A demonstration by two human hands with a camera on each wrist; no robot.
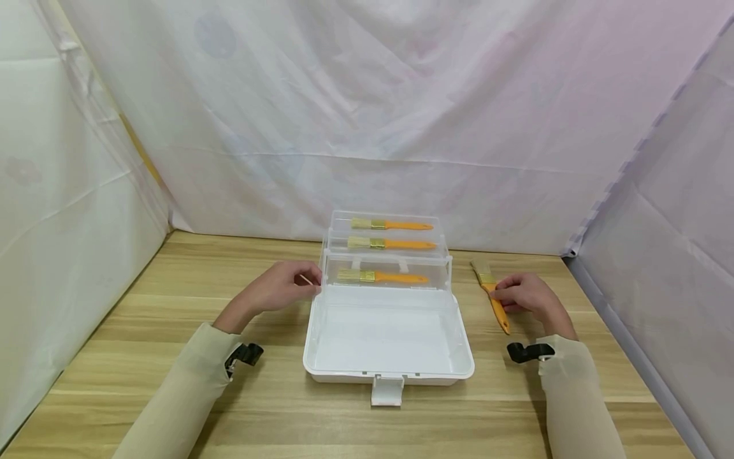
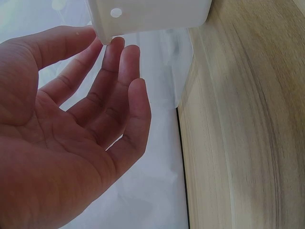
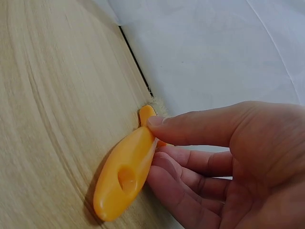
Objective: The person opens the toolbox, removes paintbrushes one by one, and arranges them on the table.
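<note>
Orange handle between thumb and fingers, the loose brush (image 1: 500, 312) is pinched by the right hand (image 1: 527, 296), to the right of the open white box (image 1: 332, 378) on the wooden table (image 1: 258, 395). The left hand (image 1: 281, 284), fingers softly bent, seems to pinch the left corner of the front clear tray (image 1: 440, 275), though the contact is partly hidden. Three similar brushes (image 1: 401, 278) lie in the box's tiered trays, one in each.
</note>
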